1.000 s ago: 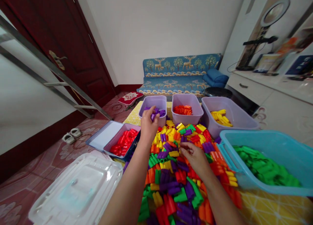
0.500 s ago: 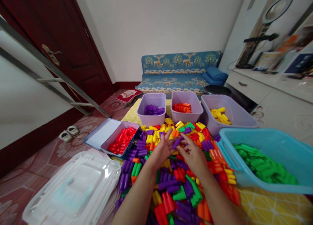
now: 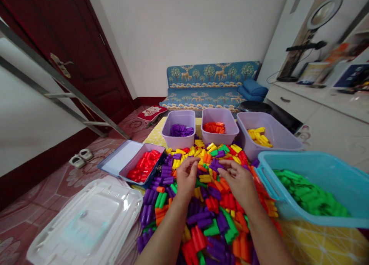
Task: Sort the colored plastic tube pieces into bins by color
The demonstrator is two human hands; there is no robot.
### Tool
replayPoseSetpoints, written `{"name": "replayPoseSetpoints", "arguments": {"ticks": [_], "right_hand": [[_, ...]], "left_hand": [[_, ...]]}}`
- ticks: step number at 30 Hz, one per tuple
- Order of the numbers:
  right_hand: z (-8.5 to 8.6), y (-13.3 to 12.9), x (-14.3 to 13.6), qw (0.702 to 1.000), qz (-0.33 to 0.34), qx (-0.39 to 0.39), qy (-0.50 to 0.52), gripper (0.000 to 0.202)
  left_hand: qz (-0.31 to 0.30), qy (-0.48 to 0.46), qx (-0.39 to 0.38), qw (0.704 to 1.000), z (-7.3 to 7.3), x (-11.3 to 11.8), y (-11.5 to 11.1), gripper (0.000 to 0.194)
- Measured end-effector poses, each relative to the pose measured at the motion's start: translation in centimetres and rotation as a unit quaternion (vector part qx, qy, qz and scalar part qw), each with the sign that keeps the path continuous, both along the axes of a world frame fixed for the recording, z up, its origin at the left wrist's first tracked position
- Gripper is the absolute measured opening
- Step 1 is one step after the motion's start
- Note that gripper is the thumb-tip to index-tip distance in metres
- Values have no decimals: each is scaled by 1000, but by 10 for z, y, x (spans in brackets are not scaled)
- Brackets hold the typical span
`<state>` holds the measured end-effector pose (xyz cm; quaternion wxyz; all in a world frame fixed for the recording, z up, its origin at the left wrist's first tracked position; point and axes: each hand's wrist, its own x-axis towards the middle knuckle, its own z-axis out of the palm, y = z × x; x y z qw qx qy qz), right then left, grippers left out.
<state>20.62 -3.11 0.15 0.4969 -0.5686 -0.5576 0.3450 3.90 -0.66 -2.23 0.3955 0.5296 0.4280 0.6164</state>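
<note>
A heap of plastic pieces in purple, red, green, orange and yellow (image 3: 205,178) covers the middle of the table. Over its left part is my left hand (image 3: 187,176), thumb and fingers curled toward each other; whether anything lies between them is hidden. My right hand (image 3: 236,176) hovers to the right, its thumb and fingers apart, beside purple pieces (image 3: 216,165). Whether it touches them is unclear. Behind the heap, lilac bins hold purple pieces (image 3: 181,130), orange-red pieces (image 3: 215,127) and yellow pieces (image 3: 259,136).
A turquoise bin (image 3: 317,157) with green pieces stands at the right. At the left are an open box (image 3: 123,157) with red pieces and a clear lid (image 3: 86,219). A patterned sofa (image 3: 207,98) is behind the table.
My hands have moved apart, the right one to the right. My left hand has turned from open palm to curled fingers. The purple piece between them is no longer seen there.
</note>
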Motion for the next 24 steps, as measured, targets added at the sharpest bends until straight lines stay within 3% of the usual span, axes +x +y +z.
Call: {"name": "replayPoseSetpoints", "arguments": {"ticks": [4,9,11,15,17,21,24], "right_hand": [[2,1,6,999,2,32,-20,33],[-5,4,11,995,-1,2,-99,31],[-7,4,11,994,6,-18,-105,30],[-5,2,5,996,40,-36,-66,25],[-3,1,0,998,52,-34,-28,27],[-4,2,-3,999,42,-23,13,36],[-6,4,0,999,32,-24,-16,33]], "left_hand": [[56,178,57,981,1,0,-3,20],[51,390,62,917,10,2,-11,15],[23,393,56,918,12,2,-14,20],[-59,312,77,945,10,3,-15,40],[-88,282,88,951,7,4,-14,39],[-76,265,71,958,7,2,-10,31],[-70,312,9,947,20,-7,-5,33]]}}
